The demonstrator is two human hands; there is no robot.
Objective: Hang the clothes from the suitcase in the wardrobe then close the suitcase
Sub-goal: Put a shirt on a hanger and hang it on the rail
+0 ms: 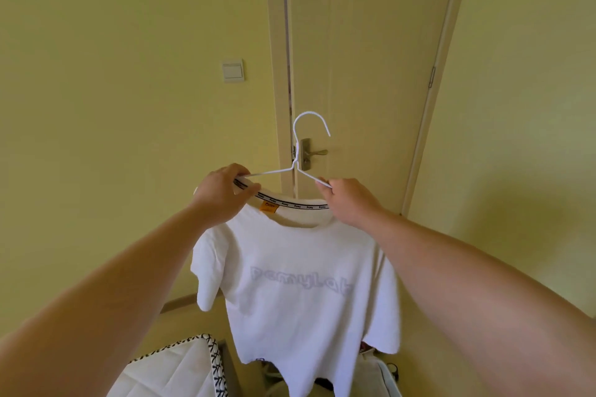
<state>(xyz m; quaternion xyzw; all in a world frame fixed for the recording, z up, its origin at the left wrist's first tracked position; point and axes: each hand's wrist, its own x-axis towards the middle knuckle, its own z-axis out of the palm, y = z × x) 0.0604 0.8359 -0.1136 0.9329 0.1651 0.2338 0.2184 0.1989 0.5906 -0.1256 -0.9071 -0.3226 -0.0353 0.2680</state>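
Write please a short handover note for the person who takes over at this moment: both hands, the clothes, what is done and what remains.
Left hand: grips the collar of the white T-shirt at the hanger's left arm.
Right hand: grips the right arm of the white wire hanger.
Shirt is held up before the closed door; hanger only partly in the neck.
Left: seat the shirt, hang it. Wardrobe not in view, suitcase not clearly visible.

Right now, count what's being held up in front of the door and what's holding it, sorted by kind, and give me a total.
White T-shirt: 1
White wire hanger: 1
Hands gripping them: 2, left hand and right hand
Total: 4
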